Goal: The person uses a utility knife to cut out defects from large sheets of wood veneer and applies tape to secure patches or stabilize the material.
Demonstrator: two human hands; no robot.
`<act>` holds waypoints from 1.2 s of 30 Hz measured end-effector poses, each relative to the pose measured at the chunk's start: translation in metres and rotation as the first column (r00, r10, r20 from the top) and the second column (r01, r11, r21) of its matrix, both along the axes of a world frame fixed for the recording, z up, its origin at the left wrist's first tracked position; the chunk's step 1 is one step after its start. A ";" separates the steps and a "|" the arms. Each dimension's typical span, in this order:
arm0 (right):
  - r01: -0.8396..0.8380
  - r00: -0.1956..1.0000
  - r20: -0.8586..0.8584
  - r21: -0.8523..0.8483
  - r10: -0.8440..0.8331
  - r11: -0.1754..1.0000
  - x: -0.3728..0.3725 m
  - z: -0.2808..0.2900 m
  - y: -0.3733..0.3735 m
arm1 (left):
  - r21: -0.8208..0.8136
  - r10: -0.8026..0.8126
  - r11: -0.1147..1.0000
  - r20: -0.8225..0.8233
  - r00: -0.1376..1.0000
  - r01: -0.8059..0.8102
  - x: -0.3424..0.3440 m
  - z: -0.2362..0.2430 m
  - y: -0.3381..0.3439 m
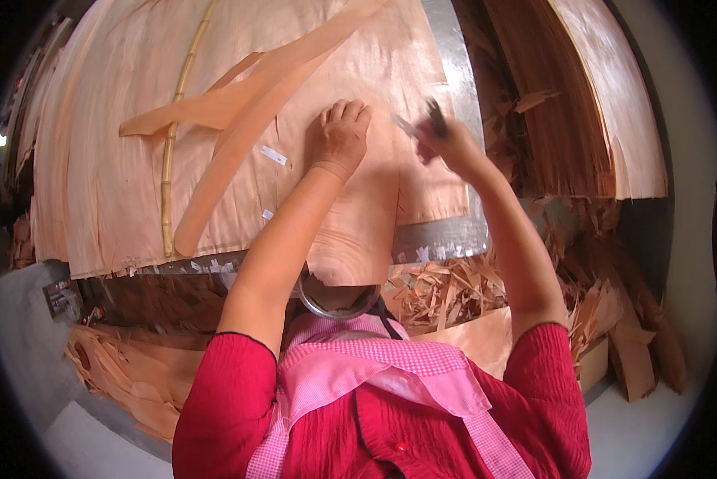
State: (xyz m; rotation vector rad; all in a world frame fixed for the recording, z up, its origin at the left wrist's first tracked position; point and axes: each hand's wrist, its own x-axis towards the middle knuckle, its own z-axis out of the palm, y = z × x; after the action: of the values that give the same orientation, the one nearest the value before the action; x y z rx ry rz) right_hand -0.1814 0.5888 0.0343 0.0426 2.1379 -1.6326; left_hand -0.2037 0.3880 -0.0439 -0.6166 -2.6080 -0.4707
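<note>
My left hand [341, 137] rests palm down on a narrow light-brown wood veneer piece [354, 231], its fingers pointing away from me and slightly bent. The near end of this piece overhangs the table's front edge. To the right, my right hand [452, 148] is closed around a knife [436, 118] with a black handle. The blade points left, toward the veneer beside my left hand; the right hand is slightly blurred. Whether the blade touches the wood I cannot tell. Under the piece lie wider veneer sheets [434, 191].
A bamboo stick [170, 176] and loose curled veneer strips [238, 112] lie on the left sheets. Small white labels [274, 155] sit nearby. Veneer scraps [446, 291] heap below the table edge [438, 239]. Dark veneer stacks [550, 120] stand at right. A round metal rim [338, 310] is before me.
</note>
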 end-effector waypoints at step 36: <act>-0.460 0.877 0.207 0.103 0.433 0.882 0.096 0.038 -0.098 | 0.229 0.103 0.965 0.109 0.989 -0.126 0.198 0.007 -0.103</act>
State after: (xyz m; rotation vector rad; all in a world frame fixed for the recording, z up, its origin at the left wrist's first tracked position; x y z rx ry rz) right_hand -0.0855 0.4908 0.0726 -0.2372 1.9441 -1.1541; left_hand -0.0061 0.2853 -0.0365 -0.3706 -2.6059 -0.7751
